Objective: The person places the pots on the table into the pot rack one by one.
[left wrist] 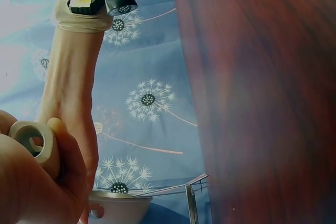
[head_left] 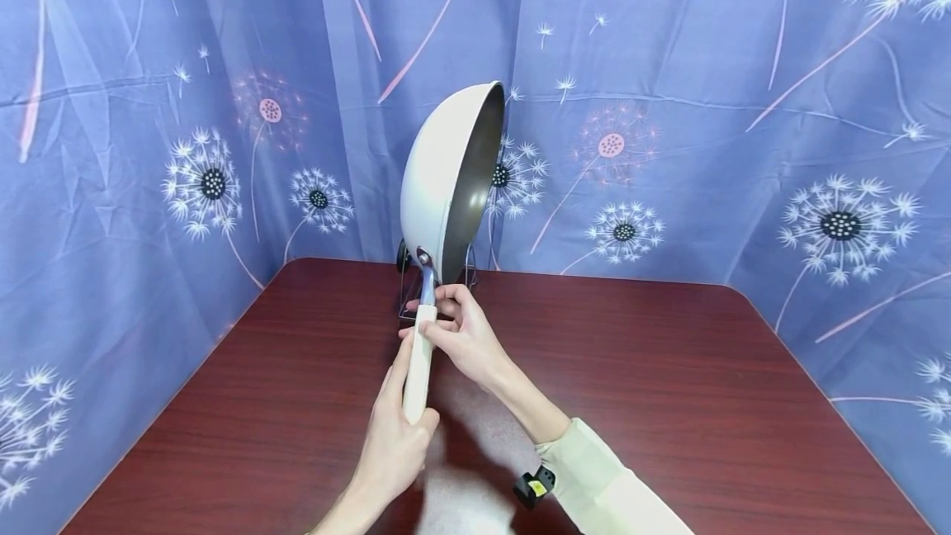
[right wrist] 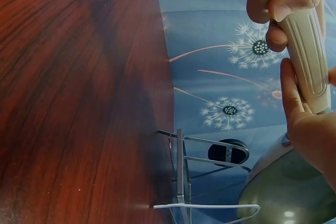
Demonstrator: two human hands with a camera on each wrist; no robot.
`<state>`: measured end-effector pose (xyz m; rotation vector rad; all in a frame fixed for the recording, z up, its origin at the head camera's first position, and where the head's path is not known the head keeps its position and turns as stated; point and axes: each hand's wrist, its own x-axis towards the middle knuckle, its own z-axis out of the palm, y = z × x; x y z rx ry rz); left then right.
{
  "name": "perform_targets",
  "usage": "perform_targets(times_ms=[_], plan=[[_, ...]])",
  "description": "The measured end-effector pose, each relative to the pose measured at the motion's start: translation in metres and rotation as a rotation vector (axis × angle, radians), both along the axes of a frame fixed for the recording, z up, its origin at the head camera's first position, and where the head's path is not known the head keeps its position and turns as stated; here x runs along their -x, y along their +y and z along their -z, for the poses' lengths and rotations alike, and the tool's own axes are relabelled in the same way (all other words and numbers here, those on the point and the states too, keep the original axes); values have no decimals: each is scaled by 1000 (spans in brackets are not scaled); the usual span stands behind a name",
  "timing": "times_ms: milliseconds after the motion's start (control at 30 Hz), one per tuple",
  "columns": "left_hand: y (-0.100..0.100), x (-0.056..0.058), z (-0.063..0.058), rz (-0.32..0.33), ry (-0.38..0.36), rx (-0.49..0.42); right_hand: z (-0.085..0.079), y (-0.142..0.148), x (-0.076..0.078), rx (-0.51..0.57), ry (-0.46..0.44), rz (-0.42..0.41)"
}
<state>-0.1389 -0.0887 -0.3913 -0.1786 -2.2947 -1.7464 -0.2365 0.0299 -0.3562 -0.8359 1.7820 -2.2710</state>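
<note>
A deep wok (head_left: 434, 176), white outside and dark inside, is tilted up on its side above the table, its opening facing right. My left hand (head_left: 392, 444) grips the lower part of its pale handle (head_left: 418, 374); in the left wrist view the hollow handle end (left wrist: 48, 153) pokes out of that hand. Nearer the bowl, my right hand (head_left: 468, 341) pinches the handle between thumb and fingers, as the right wrist view shows with the hand (right wrist: 317, 140) beside the bowl. Some fingertips of both hands are hidden behind the handle.
Behind the wok a metal wire rack (right wrist: 181, 174) with a black round part (right wrist: 228, 153) stands near the table's back edge, partly hidden. The dark red wooden table (head_left: 631, 370) is bordered by blue dandelion-print curtains (head_left: 669, 64). A small black camera (head_left: 533, 485) sits at the right cuff.
</note>
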Motion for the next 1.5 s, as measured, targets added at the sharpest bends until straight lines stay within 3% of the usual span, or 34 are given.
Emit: perform_targets(times_ms=[300, 567, 700, 900, 1200, 1500], plan=[[1, -3, -1, 39, -37, -62, 4, 2, 2, -16, -17, -6], [3, -5, -5, 86, -159, -157, 5, 7, 3, -3, -26, -21], [3, -4, -4, 101, -183, -197, 7, 9, 4, -8, -41, -17], [4, -3, -2, 136, -168, -250, 7, 12, 2, -50, -45, 17], [10, -2, 0, 128, -123, -249, 8, 18, 2, -89, -36, 41], [14, -4, 4, 154, -152, -218, 13, 23, 0, -104, -52, 58]])
